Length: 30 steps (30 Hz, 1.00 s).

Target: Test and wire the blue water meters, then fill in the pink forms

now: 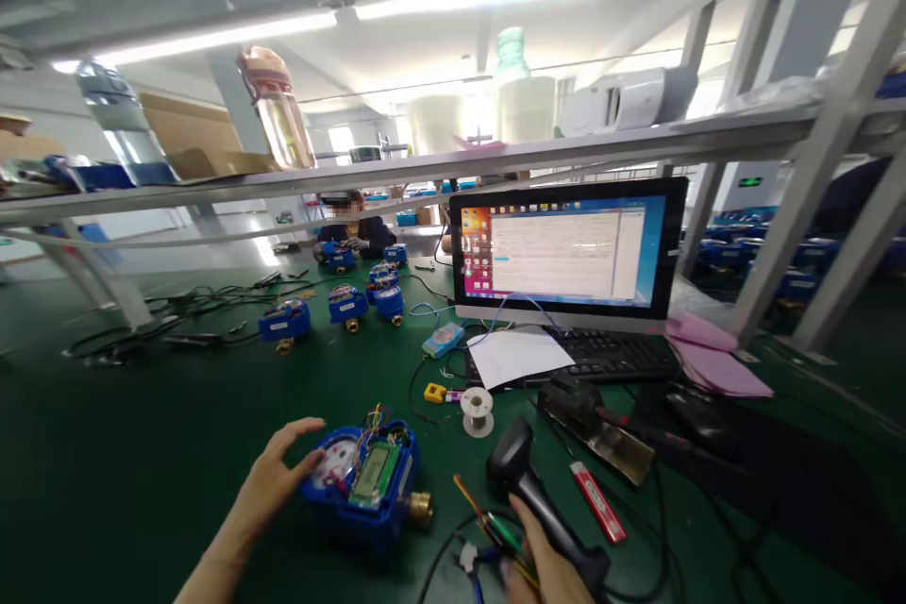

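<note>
One left hand point(273, 481): fingers spread open, thumb at blue meter point(364, 514).
One right hand point(542, 566): tabletop point(176, 415) front edge, index extended by scanner point(542, 500); blurred, cannot tell if gripping wires point(504, 533).

Ahead of my right hand point(544, 559) I see a wire spool point(478, 412), with a white paper sheet point(520, 357) farther off, partly over a black keyboard point(615, 356) below a lit monitor point(566, 255). Well beyond my left hand point(273, 483), a pink-lidded bottle point(283, 121) stands on a raised shelf point(382, 175).
</note>
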Motion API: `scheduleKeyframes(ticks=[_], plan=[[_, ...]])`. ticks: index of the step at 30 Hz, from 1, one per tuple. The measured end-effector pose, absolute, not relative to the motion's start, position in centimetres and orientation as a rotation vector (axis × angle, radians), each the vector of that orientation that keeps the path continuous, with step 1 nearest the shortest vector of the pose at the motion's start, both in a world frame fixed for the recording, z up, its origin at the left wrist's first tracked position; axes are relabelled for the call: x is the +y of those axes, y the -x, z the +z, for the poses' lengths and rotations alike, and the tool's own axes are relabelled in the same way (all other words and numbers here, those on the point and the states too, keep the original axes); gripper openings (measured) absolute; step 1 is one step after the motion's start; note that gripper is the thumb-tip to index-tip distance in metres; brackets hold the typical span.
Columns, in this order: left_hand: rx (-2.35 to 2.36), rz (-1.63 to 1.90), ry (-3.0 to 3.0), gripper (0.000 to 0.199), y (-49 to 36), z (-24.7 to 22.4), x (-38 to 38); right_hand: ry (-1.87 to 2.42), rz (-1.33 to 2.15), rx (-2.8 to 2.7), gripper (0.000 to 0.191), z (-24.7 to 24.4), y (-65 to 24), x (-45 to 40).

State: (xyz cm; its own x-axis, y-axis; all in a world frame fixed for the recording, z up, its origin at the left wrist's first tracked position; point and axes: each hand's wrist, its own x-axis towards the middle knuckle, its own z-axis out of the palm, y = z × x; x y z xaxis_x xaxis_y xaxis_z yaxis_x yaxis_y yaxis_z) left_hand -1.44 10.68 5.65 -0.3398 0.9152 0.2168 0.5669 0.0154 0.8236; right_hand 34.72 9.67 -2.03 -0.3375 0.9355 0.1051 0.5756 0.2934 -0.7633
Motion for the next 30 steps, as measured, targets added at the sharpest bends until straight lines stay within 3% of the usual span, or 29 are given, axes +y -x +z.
scheduleKeyframes(ticks=[4, 9, 14, 21, 26, 30], plan=[[1.37, 1.251, -1.095, 0.079, 0.6, 5.2, 11.6, 1.183, 0.607, -2.157, 0.062, -2.6, -34.2, 10.8], [1.35, 1.324, -0.916, 0.066, -1.7, 5.3, 11.4, 1.184, 0.205, -2.114, 0.035, -0.8, -35.6, 10.5], [1.491, 1.441, -0.964, 0.058, -2.2, 5.1, 10.4, 1.397, -0.077, -1.954, 0.036, 1.0, -40.9, 12.7], [1.961, 1.344, -1.163, 0.051, -3.5, 3.9, 6.5, 1.425, 0.09, -2.096, 0.034, 2.7, -44.3, 13.4], [2.297, 1.096, -1.358, 0.052, -4.3, 4.8, 5.1, 1.289, 0.307, -2.2, 0.023, 5.1, -41.5, 11.3], [2.433, 1.178, -1.695, 0.055, -5.8, 6.6, 4.8, 1.142, 0.586, -2.443, 0.016, 5.7, -37.5, 8.2]])
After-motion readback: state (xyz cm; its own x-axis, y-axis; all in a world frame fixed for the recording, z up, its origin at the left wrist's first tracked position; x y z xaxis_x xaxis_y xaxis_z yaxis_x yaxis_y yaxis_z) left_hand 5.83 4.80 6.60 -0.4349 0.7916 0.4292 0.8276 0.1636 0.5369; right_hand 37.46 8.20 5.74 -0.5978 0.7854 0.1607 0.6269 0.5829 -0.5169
